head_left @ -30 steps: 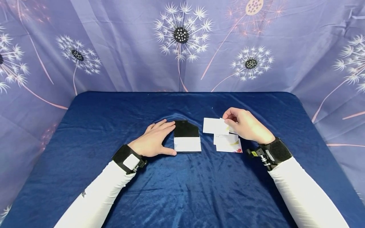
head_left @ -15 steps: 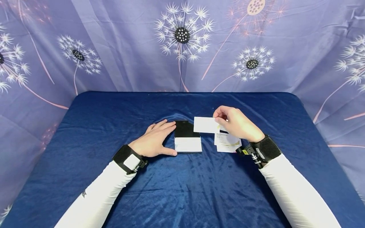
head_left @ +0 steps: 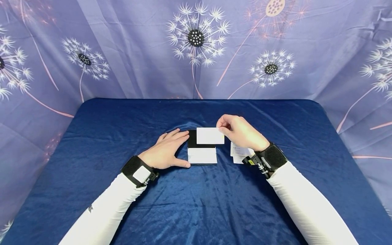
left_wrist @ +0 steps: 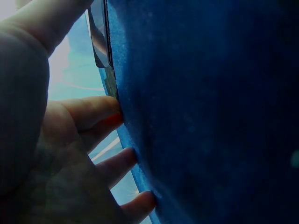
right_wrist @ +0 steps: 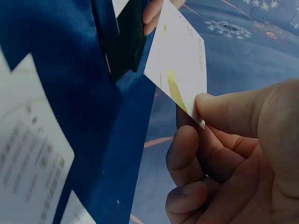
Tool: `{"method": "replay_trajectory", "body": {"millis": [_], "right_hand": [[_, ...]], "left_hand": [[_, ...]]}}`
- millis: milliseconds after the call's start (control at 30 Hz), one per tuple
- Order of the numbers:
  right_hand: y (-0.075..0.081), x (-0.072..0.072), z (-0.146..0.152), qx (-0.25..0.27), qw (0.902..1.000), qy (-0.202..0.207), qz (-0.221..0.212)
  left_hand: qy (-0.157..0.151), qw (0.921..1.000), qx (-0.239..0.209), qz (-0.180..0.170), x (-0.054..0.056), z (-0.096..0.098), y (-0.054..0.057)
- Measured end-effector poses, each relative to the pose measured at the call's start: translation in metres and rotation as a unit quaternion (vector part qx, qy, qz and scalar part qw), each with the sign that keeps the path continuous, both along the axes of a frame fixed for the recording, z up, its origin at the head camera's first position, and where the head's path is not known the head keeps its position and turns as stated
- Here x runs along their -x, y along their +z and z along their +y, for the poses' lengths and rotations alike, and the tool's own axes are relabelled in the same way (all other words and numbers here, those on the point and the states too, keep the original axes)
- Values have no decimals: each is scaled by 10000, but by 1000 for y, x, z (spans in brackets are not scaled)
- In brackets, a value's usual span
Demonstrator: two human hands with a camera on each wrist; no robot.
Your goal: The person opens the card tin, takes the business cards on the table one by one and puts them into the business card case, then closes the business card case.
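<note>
My right hand (head_left: 243, 133) pinches a white business card (head_left: 209, 136) between thumb and fingers at its right end. The card overlaps the black back part of a card holder (head_left: 192, 140) in the head view; in the right wrist view its face shows a gold stripe and small print. White cards (head_left: 202, 156) fill the holder's near half. Beside the holder, my left hand (head_left: 165, 149) lies with straight, spread fingers on the cloth, its index fingertip and thumb tip right at the holder's left edge. The left wrist view shows the fingers (left_wrist: 96, 112) against the blue surface.
Several loose business cards (head_left: 240, 151) lie overlapping to the right of the holder, partly hidden by my right hand and wrist camera (head_left: 251, 161). A blue velvet cloth (head_left: 190, 204) covers the table. Behind it hangs a purple curtain (head_left: 137, 51) with dandelion prints.
My right hand has lifted a card off the loose cards and carried it left until it overlaps the holder. The left hand has stayed in place.
</note>
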State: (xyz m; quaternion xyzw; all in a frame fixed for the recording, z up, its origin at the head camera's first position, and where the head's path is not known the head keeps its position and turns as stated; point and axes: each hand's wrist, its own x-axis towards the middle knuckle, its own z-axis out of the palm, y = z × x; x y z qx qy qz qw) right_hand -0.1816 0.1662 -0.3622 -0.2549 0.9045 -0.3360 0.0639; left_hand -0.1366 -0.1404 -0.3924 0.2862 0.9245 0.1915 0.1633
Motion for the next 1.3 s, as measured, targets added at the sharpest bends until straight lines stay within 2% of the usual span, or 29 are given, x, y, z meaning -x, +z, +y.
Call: {"method": "replay_trajectory", "body": {"millis": [433,700,1000,1300], "right_hand": [[-11,4,-19,136,9994,191,-249],[-14,3,-23,165,9987,368,-307],[-22,2,-24,35,9980,505,-376],[-23,-3,-24,-202,9978,405,-476]], "left_hand": [[0,9999,48,90,1,0,-5],[-7,9999,56,85,1,0,-3],[-4,9999,96,80,1,0,-3],[-6,9999,96,76,1,0,-3]]}}
